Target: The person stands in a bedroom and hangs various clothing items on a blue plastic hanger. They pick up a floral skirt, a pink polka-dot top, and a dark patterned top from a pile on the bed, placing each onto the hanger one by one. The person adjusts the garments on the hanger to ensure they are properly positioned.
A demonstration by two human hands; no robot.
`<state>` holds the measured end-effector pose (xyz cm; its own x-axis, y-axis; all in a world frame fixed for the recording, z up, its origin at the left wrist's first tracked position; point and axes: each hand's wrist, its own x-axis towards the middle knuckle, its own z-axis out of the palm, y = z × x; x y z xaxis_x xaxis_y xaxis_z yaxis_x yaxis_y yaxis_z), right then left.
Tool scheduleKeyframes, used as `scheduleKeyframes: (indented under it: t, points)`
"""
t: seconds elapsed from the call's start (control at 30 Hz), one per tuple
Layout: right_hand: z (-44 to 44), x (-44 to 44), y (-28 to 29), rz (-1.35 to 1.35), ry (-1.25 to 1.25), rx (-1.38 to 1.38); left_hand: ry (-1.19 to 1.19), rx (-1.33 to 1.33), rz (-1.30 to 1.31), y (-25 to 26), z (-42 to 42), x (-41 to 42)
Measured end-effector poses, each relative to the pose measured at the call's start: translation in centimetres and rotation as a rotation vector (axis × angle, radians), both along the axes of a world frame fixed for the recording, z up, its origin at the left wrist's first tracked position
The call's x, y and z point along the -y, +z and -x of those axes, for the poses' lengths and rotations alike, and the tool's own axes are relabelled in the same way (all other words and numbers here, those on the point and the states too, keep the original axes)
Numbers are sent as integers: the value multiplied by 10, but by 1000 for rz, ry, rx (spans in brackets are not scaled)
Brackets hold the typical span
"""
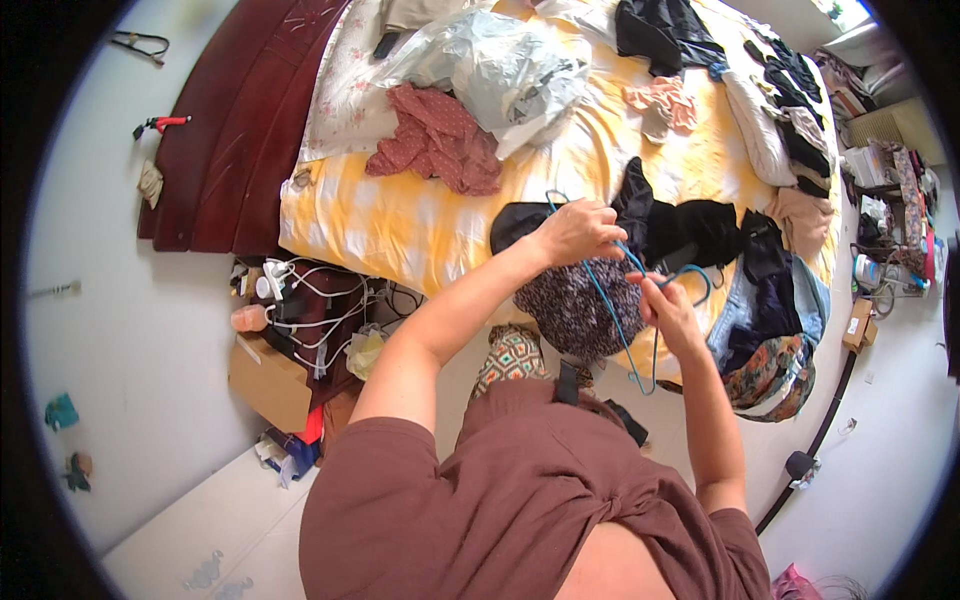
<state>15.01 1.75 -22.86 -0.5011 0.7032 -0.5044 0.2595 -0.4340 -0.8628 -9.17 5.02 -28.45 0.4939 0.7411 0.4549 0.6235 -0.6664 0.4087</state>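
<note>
My left hand [581,231] is closed around thin blue clothes hangers [609,304], apparently two, since one hook rises beside that hand and another shows at the right. My right hand [670,309] pinches the blue wire a little lower and to the right. Below the hands, a dark speckled knit garment [574,304] hangs over the bed's near edge. Whether the hangers touch it cannot be told. Black clothing [694,229] lies just beyond my hands on the yellow-and-white checked bed sheet [427,240].
A pale plastic bag [487,64] and a dusty-red dotted cloth [439,142] lie farther back. Jeans [810,289] and a floral garment [772,375] drape at the right edge. Left of the bed, white cables [322,289] tangle above a cardboard box [270,382].
</note>
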Motion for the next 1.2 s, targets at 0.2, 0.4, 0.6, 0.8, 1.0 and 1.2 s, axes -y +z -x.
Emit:
scheduleKeyframes:
  t: [0.2,0.4,0.6,0.8,1.0,1.2]
  points:
    - [40,-17,-66,164,-498,47,807,192,233,-138,139,-34]
    - [62,-12,-102,286,-724,-143,1019,-132,999,-224,211,-77]
    - [74,-30,-85,163,-658,-174,796,831,861,-231,253,-87]
    - [88,-63,-40,-22,-592,-151,378,1198,679,40,263,-71]
    - [115,-77,65,-358,-432,-283,-2,719,666,252,227,-16]
    - [113,-18,170,-754,-240,-260,-122,541,535,342,109,19]
